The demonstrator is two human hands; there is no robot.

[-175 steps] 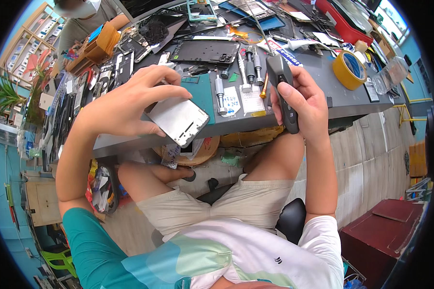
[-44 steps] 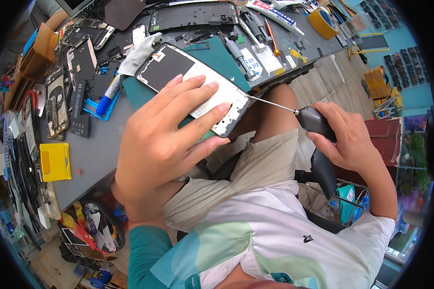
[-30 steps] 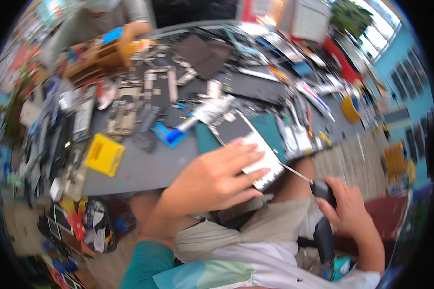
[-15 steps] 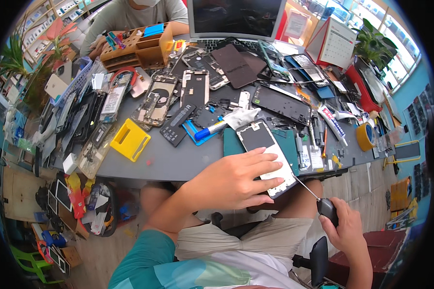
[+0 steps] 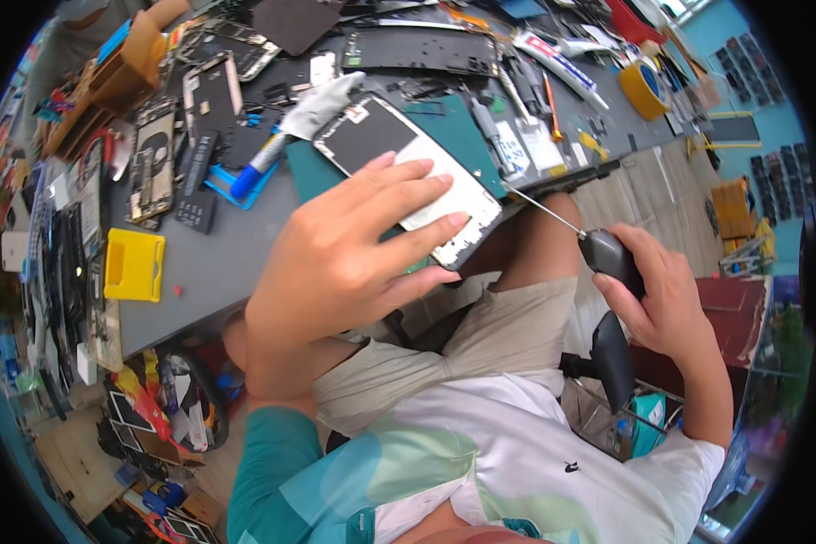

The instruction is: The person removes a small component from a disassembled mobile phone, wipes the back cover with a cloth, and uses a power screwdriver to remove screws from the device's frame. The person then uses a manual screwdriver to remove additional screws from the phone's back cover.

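My left hand (image 5: 354,240) grips a phone screen panel (image 5: 426,186) over the teal mat (image 5: 458,122), fingers spread across its black-and-white back and thumb at the lower edge. My right hand (image 5: 666,299) is wrapped round a black-handled tool (image 5: 607,254), whose thin metal shaft points up-left, its tip just off the panel's right edge. A blue marker (image 5: 254,172) and a crumpled whitish wrapped item (image 5: 322,109) lie beside the panel. Several grey cylindrical tools (image 5: 485,122) lie to its right.
The grey desk (image 5: 190,290) bears phone parts (image 5: 150,163), a yellow stand (image 5: 134,263), yellow tape (image 5: 642,93) and a wooden organiser (image 5: 109,72). A person in a grey top (image 5: 59,54) is across the desk. Below are my legs, a bin (image 5: 181,399) and a chair armrest (image 5: 612,358).
The view has tilted down again since half a second ago. The tool's tip has come slightly away from the panel's edge. My left hand stays on the panel.
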